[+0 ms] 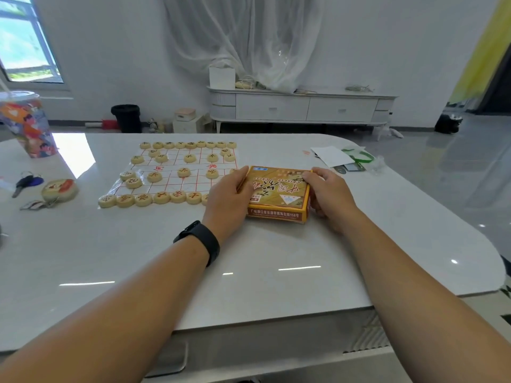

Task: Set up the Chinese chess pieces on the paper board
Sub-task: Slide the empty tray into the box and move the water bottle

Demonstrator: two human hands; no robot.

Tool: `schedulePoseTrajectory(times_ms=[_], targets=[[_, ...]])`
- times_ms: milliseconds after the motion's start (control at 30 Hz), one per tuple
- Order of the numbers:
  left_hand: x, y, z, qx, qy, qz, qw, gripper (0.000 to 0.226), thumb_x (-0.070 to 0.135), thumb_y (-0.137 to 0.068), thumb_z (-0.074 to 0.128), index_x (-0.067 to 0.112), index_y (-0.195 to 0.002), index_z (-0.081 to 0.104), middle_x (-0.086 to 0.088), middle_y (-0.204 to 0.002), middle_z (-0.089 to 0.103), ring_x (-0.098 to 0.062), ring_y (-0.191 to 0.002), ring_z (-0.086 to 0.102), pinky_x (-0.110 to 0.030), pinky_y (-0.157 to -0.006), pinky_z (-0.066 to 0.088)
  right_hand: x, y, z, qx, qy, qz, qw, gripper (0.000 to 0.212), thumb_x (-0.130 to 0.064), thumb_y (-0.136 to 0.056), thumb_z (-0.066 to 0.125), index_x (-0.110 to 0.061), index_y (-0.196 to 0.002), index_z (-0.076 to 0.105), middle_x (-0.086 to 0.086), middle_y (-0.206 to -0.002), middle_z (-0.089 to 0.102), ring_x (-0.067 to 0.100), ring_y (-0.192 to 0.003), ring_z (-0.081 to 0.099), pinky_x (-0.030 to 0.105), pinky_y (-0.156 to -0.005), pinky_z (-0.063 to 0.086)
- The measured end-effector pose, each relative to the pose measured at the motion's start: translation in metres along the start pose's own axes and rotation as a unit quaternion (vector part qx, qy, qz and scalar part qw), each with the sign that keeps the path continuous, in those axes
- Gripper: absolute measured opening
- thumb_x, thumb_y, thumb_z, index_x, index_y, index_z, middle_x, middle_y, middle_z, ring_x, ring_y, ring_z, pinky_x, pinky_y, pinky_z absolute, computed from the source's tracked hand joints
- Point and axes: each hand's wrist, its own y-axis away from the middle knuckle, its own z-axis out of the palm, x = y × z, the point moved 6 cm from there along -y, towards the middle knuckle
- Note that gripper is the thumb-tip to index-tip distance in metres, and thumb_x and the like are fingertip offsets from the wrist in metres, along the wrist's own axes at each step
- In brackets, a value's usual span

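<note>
1 paper board (177, 172), flat on tabletop (276, 252), left of centre. Wooden chess pieces (161, 197) on it: far row 9; near row approx. 7 visible, rest hidden behind left hand; approx. 15 more mid-board. 1 orange box (279, 194) just right of board, overlapping its right edge. 2 hands: left hand (231, 201) w/ fingers curled on box's left side; right hand (327, 192) w/ fingers curled over its far right corner. Box held betw. both. Tabletop near edge wide open; right corner rounded. 1 patterned cup (27, 125) far left; keys (26, 183) & 1 round tag (59, 189) left; papers (334, 156) far right.
</note>
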Motion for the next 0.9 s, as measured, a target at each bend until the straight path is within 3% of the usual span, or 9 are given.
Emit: schedulePoseTrajectory(times_ms=[100,233,433,567,700,800,900], targets=[[0.002,0.0,0.005,-0.014,-0.028,0.016,0.999,0.046,0.035,-0.104,0.052,0.021,-0.148,0.05,0.003,-0.135,0.063,-0.013,-0.116,0.059,-0.035,-0.099,0.05,-0.003,-0.001,-0.005,0.032,0.092,-0.023,0.995,0.036,-0.049,-0.096,0.051,-0.021,-0.097,0.074,-0.003,-0.082,0.074,0.017,-0.076,0.068,0.036,-0.065,0.055],[0.002,0.001,0.009,-0.036,-0.031,0.032,0.998,0.05,0.041,-0.102,0.054,0.024,-0.149,0.05,0.006,-0.127,0.065,-0.012,-0.109,0.062,-0.039,-0.094,0.054,-0.005,-0.004,-0.011,0.063,0.155,-0.04,0.985,0.036,-0.047,-0.1,0.047,-0.02,-0.111,0.068,-0.004,-0.098,0.07,0.013,-0.088,0.065,0.028,-0.063,0.047],[0.005,0.007,0.017,-0.105,-0.019,0.057,0.993,0.065,0.051,-0.09,0.07,0.03,-0.148,0.049,0.009,-0.133,0.059,-0.01,-0.116,0.058,-0.036,-0.1,0.052,0.003,-0.015,-0.016,0.036,0.176,-0.023,0.983,0.035,-0.046,-0.103,0.046,-0.019,-0.105,0.068,-0.004,-0.097,0.068,0.011,-0.085,0.059,0.026,-0.064,0.04],[0.011,0.011,0.02,-0.133,-0.054,0.107,0.984,0.076,0.05,-0.082,0.079,0.031,-0.148,0.049,0.008,-0.145,0.052,-0.007,-0.128,0.05,-0.033,-0.11,0.043,0.004,-0.021,-0.016,0.029,0.174,-0.023,0.984,0.039,-0.048,-0.103,0.045,-0.018,-0.109,0.068,-0.001,-0.101,0.069,0.02,-0.096,0.063,0.033,-0.076,0.043],[0.012,0.011,0.026,-0.164,-0.086,0.126,0.975,0.087,0.054,-0.075,0.082,0.036,-0.151,0.043,0.008,-0.156,0.04,-0.009,-0.14,0.037,-0.026,-0.114,0.028,0.002,-0.028,-0.012,0.012,0.188,-0.034,0.982,0.038,-0.049,-0.105,0.04,-0.019,-0.113,0.061,-0.003,-0.102,0.064,0.019,-0.098,0.058,0.033,-0.078,0.038],[0.011,0.01,0.027,-0.158,-0.112,0.135,0.972,0.082,0.047,-0.08,0.081,0.034,-0.151,0.043,0.005,-0.156,0.04,-0.011,-0.141,0.036,-0.021,-0.11,0.023,0.002,-0.034,-0.01,0.008,0.192,-0.039,0.981,0.037,-0.049,-0.106,0.038,-0.019,-0.109,0.06,-0.002,-0.1,0.063,0.019,-0.095,0.057,0.033,-0.077,0.037],[0.012,0.011,0.026,-0.151,-0.105,0.146,0.972,0.072,0.042,-0.084,0.08,0.03,-0.148,0.049,0.005,-0.148,0.048,-0.01,-0.133,0.044,-0.027,-0.114,0.033,-0.002,-0.037,-0.008,0.015,0.192,-0.049,0.98,0.039,-0.048,-0.106,0.039,-0.017,-0.109,0.062,0.0,-0.103,0.065,0.021,-0.098,0.059,0.034,-0.08,0.04]])
